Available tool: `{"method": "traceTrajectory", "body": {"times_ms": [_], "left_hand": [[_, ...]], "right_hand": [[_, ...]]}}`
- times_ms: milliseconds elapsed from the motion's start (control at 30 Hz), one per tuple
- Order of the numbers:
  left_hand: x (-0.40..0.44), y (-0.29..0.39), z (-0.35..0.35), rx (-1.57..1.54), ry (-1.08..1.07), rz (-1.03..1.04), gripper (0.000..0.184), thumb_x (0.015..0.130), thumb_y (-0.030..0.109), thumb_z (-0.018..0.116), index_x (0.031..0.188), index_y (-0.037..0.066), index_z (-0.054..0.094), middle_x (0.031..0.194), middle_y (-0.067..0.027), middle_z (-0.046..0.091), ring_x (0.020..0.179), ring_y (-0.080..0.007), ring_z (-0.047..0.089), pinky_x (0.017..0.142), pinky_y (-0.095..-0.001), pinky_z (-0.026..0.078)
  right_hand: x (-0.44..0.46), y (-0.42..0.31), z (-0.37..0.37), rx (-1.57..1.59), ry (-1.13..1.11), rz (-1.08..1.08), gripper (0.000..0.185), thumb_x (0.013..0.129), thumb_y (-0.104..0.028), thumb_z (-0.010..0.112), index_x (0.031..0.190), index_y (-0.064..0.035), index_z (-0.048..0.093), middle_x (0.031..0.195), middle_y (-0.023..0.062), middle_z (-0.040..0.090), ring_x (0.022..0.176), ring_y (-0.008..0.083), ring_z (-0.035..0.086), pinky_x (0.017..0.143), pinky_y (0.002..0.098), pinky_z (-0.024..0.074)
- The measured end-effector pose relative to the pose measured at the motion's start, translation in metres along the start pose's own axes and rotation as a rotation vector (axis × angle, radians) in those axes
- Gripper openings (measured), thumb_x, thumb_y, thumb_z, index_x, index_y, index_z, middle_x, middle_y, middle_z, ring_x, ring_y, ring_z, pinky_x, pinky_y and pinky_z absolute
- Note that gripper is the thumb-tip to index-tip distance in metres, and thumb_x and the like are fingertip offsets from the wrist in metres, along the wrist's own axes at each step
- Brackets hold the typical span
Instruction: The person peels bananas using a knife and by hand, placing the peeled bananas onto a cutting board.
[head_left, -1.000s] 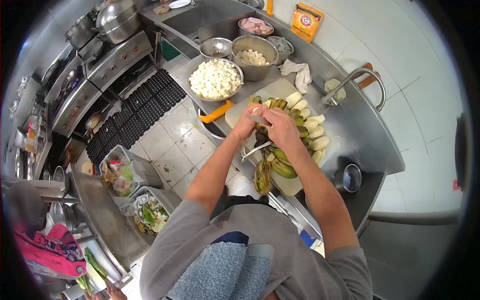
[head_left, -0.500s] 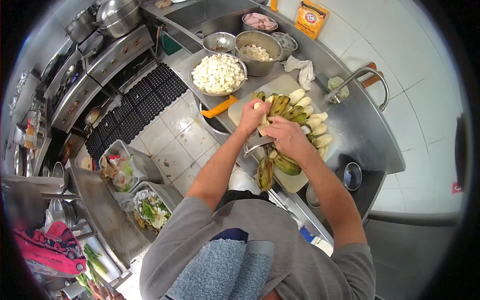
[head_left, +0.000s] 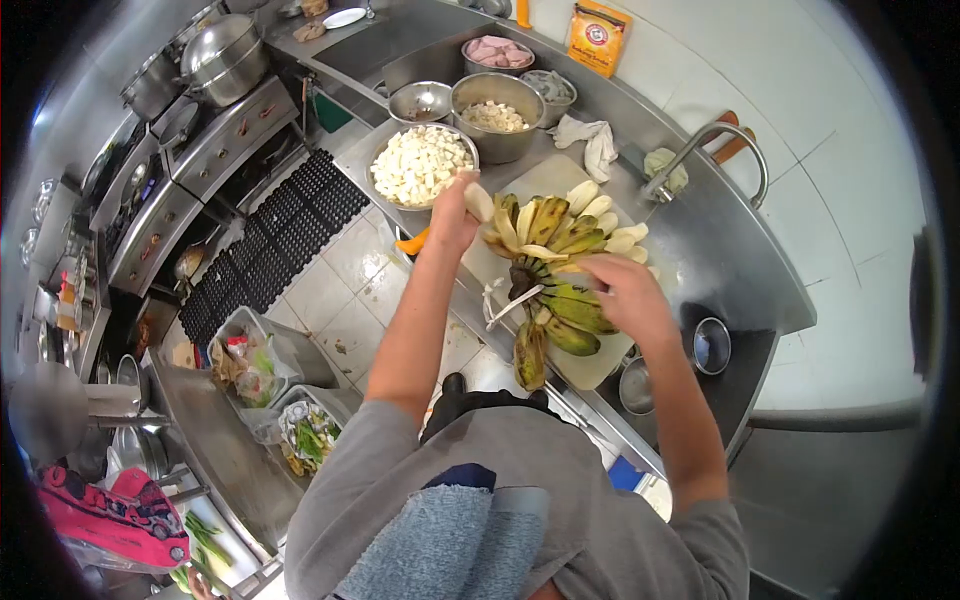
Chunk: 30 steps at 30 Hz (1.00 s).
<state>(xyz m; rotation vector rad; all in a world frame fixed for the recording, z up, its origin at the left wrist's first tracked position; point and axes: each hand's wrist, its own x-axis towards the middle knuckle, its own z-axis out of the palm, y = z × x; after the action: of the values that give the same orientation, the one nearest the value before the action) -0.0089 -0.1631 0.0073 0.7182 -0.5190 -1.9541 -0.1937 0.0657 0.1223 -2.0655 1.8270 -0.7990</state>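
Left hand (head_left: 455, 222) grips peeled banana (head_left: 480, 205); right hand (head_left: 635, 300) curls round knife (head_left: 580, 281). Far bananas (head_left: 582, 197) bare; near green bananas (head_left: 572, 339) unpeeled.

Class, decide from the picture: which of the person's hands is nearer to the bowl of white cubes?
Left. The left hand, holding a peeled piece, is close beside the bowl; the right hand is farther off, at the banana bunch.

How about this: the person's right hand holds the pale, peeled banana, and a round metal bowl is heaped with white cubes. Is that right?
Not quite. The head view shows the left hand holding the pale, peeled banana, not the right hand. Yes, a round metal bowl is heaped with white cubes.
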Motion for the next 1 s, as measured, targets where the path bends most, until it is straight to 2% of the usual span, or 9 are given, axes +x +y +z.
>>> {"method": "traceTrajectory", "body": {"times_ms": [100, 200, 267, 533, 667, 767, 833, 967, 1000], "left_hand": [[0.017, 0.001, 0.020, 0.351, -0.112, -0.002, 0.033, 0.085, 0.007, 0.071, 0.114, 0.002, 0.057, 0.097, -0.0089, 0.062, 0.088, -0.0214, 0.062, 0.076, -0.0379, 0.053], [0.027, -0.001, 0.071, 1.151, -0.186, 0.320, 0.049, 0.081, 0.014, 0.076, 0.122, -0.002, 0.055, 0.104, -0.0137, 0.064, 0.094, -0.0225, 0.063, 0.080, -0.0381, 0.052], [0.035, -0.002, 0.110, 1.490, -0.326, 0.497, 0.076, 0.073, 0.025, 0.082, 0.132, -0.007, 0.047, 0.121, -0.0294, 0.061, 0.115, -0.0387, 0.060, 0.096, -0.0417, 0.048], [0.083, -0.098, 0.158, 2.005, -0.875, 0.263, 0.070, 0.062, 0.049, 0.083, 0.109, -0.002, 0.069, 0.110, -0.0238, 0.068, 0.107, -0.0378, 0.064, 0.092, -0.0410, 0.051], [0.104, -0.142, 0.143, 1.898, -0.916, 0.109, 0.074, 0.065, 0.053, 0.080, 0.114, -0.001, 0.068, 0.112, -0.0232, 0.068, 0.104, -0.0373, 0.065, 0.090, -0.0423, 0.051], [0.077, -0.123, 0.151, 1.883, -0.905, 0.300, 0.070, 0.070, 0.050, 0.079, 0.117, -0.001, 0.066, 0.111, -0.0222, 0.069, 0.100, -0.0361, 0.066, 0.088, -0.0411, 0.052], [0.044, -0.082, 0.156, 1.749, -0.807, 0.477, 0.056, 0.079, 0.036, 0.077, 0.119, 0.000, 0.064, 0.107, -0.0197, 0.070, 0.096, -0.0306, 0.069, 0.086, -0.0379, 0.053], [-0.005, 0.010, 0.089, 1.176, -0.381, 0.637, 0.028, 0.092, 0.016, 0.067, 0.113, -0.003, 0.065, 0.094, -0.0102, 0.072, 0.081, -0.0135, 0.066, 0.074, -0.0280, 0.053], [-0.034, 0.032, 0.077, 1.366, -0.132, 0.413, 0.022, 0.092, 0.014, 0.065, 0.105, -0.003, 0.068, 0.082, -0.0087, 0.071, 0.073, -0.0137, 0.065, 0.068, -0.0288, 0.052]], "right_hand": [[-0.032, 0.001, -0.019, 0.135, 0.154, 0.252, 0.024, 0.082, -0.002, 0.066, 0.106, 0.0010, 0.068, 0.085, 0.0134, 0.067, 0.069, 0.0223, 0.059, 0.067, 0.0335, 0.0479], [-0.066, 0.014, -0.032, 0.180, 0.212, 0.382, 0.022, 0.083, -0.007, 0.072, 0.103, 0.0013, 0.070, 0.079, 0.0121, 0.067, 0.069, 0.0128, 0.055, 0.067, 0.0306, 0.0466], [-0.092, 0.039, -0.026, 0.231, 0.239, 0.447, 0.022, 0.084, -0.008, 0.072, 0.103, 0.0021, 0.071, 0.083, 0.0107, 0.071, 0.071, 0.0123, 0.059, 0.068, 0.0290, 0.0478], [-0.160, 0.051, -0.009, 0.363, 0.369, 0.616, 0.024, 0.086, -0.011, 0.071, 0.105, 0.0021, 0.071, 0.083, 0.0128, 0.072, 0.073, 0.0145, 0.064, 0.072, 0.0302, 0.0497], [-0.178, 0.053, -0.007, 0.369, 0.355, 0.682, 0.024, 0.086, -0.011, 0.071, 0.106, 0.0027, 0.070, 0.086, 0.0142, 0.073, 0.079, 0.0157, 0.067, 0.074, 0.0302, 0.0504], [-0.182, 0.062, -0.004, 0.367, 0.329, 0.717, 0.024, 0.087, -0.011, 0.071, 0.106, 0.0022, 0.071, 0.088, 0.0141, 0.073, 0.080, 0.0157, 0.067, 0.074, 0.0301, 0.0507], [-0.188, 0.069, 0.003, 0.361, 0.315, 0.692, 0.024, 0.087, -0.012, 0.071, 0.107, 0.0023, 0.071, 0.089, 0.0136, 0.073, 0.078, 0.0153, 0.066, 0.073, 0.0300, 0.0507], [-0.200, 0.082, 0.008, 0.536, 0.350, 0.753, 0.026, 0.086, -0.013, 0.072, 0.106, 0.0038, 0.070, 0.088, 0.0119, 0.074, 0.072, 0.0142, 0.064, 0.069, 0.0289, 0.0502], [-0.199, 0.086, 0.010, 0.543, 0.317, 0.774, 0.026, 0.087, -0.013, 0.072, 0.106, 0.0037, 0.070, 0.087, 0.0115, 0.073, 0.072, 0.0141, 0.065, 0.068, 0.0288, 0.0503]]}}
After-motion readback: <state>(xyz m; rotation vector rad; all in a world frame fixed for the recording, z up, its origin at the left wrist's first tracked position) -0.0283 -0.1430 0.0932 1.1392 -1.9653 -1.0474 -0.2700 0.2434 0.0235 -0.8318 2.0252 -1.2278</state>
